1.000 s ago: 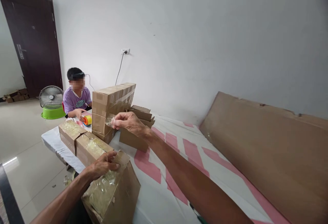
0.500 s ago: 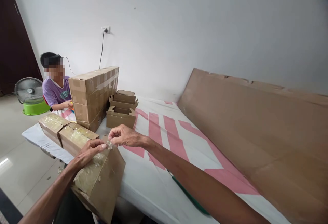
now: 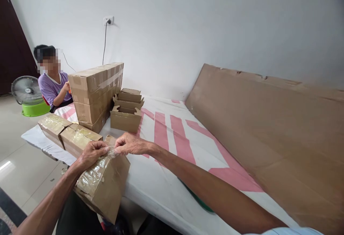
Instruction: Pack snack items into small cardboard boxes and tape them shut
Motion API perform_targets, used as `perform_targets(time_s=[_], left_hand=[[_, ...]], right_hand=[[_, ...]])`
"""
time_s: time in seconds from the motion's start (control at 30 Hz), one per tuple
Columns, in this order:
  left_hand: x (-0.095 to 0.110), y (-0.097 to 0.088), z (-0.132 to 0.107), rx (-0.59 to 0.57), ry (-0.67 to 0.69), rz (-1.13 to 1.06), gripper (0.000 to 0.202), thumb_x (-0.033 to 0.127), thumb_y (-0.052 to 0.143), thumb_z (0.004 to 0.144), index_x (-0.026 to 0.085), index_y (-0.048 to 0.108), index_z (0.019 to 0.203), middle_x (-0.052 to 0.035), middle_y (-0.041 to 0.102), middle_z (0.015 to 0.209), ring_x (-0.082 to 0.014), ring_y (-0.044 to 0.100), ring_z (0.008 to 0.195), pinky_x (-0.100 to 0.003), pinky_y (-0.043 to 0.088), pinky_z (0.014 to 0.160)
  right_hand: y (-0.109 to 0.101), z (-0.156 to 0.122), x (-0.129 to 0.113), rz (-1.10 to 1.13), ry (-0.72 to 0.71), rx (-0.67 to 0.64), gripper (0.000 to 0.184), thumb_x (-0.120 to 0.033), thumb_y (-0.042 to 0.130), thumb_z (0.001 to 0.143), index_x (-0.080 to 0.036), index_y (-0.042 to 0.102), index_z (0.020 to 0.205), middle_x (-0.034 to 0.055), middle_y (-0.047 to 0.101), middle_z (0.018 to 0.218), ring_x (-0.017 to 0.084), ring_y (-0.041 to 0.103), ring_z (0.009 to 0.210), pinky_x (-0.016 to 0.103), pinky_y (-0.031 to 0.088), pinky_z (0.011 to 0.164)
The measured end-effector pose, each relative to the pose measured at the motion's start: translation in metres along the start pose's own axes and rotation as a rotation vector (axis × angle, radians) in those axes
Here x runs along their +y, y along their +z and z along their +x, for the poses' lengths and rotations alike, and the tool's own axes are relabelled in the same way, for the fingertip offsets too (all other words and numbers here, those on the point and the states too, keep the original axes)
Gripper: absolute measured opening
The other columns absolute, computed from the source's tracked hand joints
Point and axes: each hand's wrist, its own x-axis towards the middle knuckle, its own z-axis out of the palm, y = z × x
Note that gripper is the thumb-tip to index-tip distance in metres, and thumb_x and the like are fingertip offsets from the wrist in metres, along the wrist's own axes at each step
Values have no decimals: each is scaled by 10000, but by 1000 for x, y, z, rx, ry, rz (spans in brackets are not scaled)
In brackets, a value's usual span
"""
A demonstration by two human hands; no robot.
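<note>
A small cardboard box (image 3: 107, 188) covered on top with crinkled clear tape rests at the near edge of the table, tilted toward me. My left hand (image 3: 92, 153) lies curled over its top far end, fingers closed on the tape. My right hand (image 3: 130, 144) pinches a bit of clear tape (image 3: 113, 151) right at the box's far corner. The fingertips of both hands almost meet there.
Two more taped boxes (image 3: 66, 134) lie to the left. A stack of sealed cartons (image 3: 94, 91) and open small boxes (image 3: 126, 114) stand farther back on the white and pink cloth (image 3: 172, 145). A seated person (image 3: 52, 84), a fan (image 3: 27, 93) and a large cardboard sheet (image 3: 268, 127) surround.
My right hand came down from in front of the carton stack to the near box's corner, beside my left hand. The view swung to the right and the box shifted slightly.
</note>
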Motion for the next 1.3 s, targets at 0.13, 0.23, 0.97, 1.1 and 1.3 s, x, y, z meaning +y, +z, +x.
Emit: perform_targets(time_s=[0.13,0.23,0.97,1.1,1.3], left_hand=[[1,1,-2,-4,-10,-2,538,653,836,690,144,662,686,47,479,581,-81,348,551,-219,257,532],[0,1,-2,-11,-6,-8,562,671,842,678,141,656,665,47,474,570,-79,343,545,-218,257,526],[14,5,-26,-20,-78,-236,835,448,961,658,185,600,1364,-42,756,872,-204,706,741,-288,539,678],[18,3,-25,-18,-105,-214,848,410,966,683,178,555,1388,-57,771,899,-205,726,761,-286,556,699],[17,3,-24,-34,-74,-150,874,445,941,736,191,505,1449,-18,740,812,-186,707,701,-258,527,643]], right_hand=[[0,-2,7,23,-45,34,112,-286,724,732,-183,690,700,-26,656,629,112,557,619,232,423,592],[1,-3,12,57,-71,30,159,-324,747,746,-181,691,706,-20,657,632,117,573,622,239,429,595],[56,-13,56,667,-267,659,388,-578,756,829,-208,682,739,21,705,772,159,675,712,303,551,701],[61,-12,64,683,-219,664,484,-682,721,826,-202,665,803,35,694,839,162,671,724,288,533,654],[59,-7,48,480,-272,651,526,-626,824,759,-208,714,1059,22,692,907,155,598,750,288,505,682]])
